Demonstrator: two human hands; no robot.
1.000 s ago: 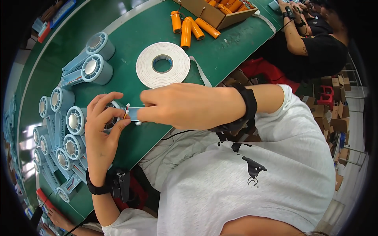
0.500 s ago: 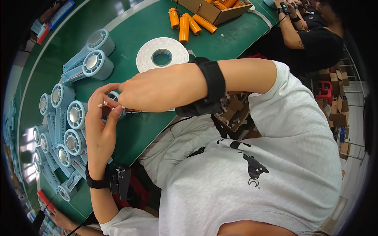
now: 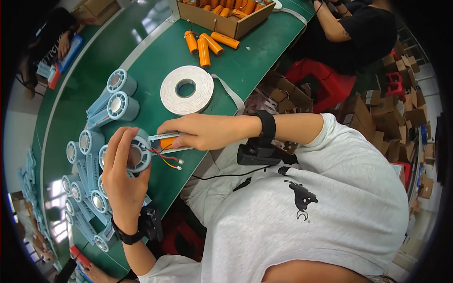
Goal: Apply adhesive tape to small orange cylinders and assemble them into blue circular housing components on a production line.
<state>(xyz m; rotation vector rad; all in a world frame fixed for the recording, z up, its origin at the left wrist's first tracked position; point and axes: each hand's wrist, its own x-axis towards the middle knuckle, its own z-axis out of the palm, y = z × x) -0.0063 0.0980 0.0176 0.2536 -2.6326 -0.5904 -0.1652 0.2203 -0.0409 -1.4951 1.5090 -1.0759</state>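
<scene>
My left hand [image 3: 123, 172] is wrapped round the round head of a light blue handheld fan [image 3: 139, 159]. An orange cylindrical battery [image 3: 166, 143] lies in the fan's opened handle, where the fingers of my right hand [image 3: 196, 132] grip the handle and touch the battery. Thin red, yellow and dark wires with small white connectors [image 3: 179, 165] hang loose from the fan, between my hands and the table's near edge. My right fingertips are partly hidden behind the handle.
Several more blue fans [image 3: 89, 141] lie at the left on the green table [image 3: 146, 70]. A roll of white tape [image 3: 205, 92] lies beyond my hands. Loose orange batteries [image 3: 204, 52] sit by a cardboard box [image 3: 250, 26] of them. Other people work nearby.
My right hand has moved back from over my left fingers to the fan's handle. The fan head and battery now show, and the wires hang free. The view has shifted.
</scene>
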